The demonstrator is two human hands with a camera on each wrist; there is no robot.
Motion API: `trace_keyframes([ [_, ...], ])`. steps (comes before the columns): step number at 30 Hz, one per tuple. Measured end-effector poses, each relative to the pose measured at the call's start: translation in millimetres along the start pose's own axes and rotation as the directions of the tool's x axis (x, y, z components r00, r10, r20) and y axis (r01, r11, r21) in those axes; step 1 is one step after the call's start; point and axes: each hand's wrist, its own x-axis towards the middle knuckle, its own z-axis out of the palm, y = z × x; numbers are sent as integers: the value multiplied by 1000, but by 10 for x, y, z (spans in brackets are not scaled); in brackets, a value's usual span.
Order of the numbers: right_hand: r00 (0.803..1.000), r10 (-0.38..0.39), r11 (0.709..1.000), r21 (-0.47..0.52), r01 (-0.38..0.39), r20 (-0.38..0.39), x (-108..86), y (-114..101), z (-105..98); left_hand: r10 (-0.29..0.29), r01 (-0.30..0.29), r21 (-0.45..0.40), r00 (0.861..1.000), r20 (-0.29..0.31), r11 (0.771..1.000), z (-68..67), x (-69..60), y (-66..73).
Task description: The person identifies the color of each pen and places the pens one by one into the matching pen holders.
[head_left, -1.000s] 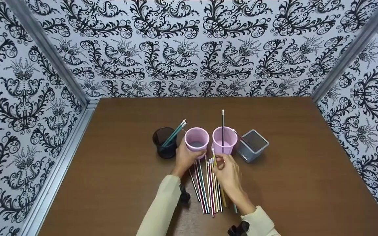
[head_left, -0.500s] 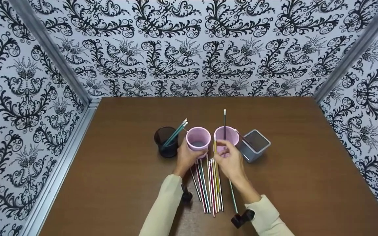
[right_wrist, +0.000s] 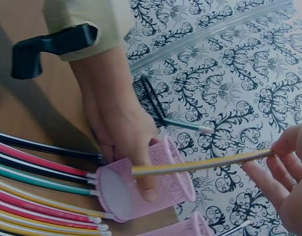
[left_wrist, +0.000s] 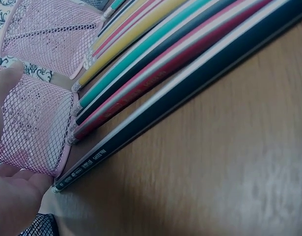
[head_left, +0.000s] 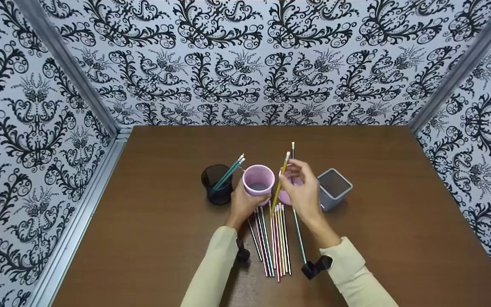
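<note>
My left hand (head_left: 243, 204) grips the left pink mesh cup (head_left: 257, 174), thumb and fingers around its wall. In the right wrist view, that pink cup (right_wrist: 163, 194) lies beyond the lower end of a yellow pencil (right_wrist: 209, 163). My right hand (head_left: 307, 192) pinches this yellow pencil (head_left: 280, 183) between thumb and fingers, its white eraser end up, tilted, above the table. Behind the right hand, the second pink mesh cup (head_left: 285, 198) is partly hidden and contains a black pencil (head_left: 293, 150). Loose pencils (head_left: 279, 243) in several colours lie in front of the cups.
A black mesh cup (head_left: 218, 197) with green pencils (head_left: 229, 172) stands at the left. At the right is a grey square mesh holder (head_left: 330, 198). A green pencil (head_left: 299, 234) lies apart under the right forearm. Patterned walls (head_left: 245, 76) enclose the brown table (head_left: 156, 204).
My right hand has lifted the yellow pencil from the loose pencils, raising it up and forward between the pink cups. The left hand stays on its cup.
</note>
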Motion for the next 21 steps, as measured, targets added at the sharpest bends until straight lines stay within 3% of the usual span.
trace_keyframes([
  [8, 994, 37, 997, 73, -30, -99, 204, -63, 45, -2, 2, 21, 1000, -5, 1000, 11, 1, -19],
  [17, 981, 72, 990, 129, -49, -180, 280, 7, 161, -12, 12, 8, 1000, 8, 1000, -1, -8, -15],
  [21, 985, 55, 994, 101, -39, -164, 323, 68, 208, -8, 8, 3, 1000, 16, 1000, -7, 12, 5],
])
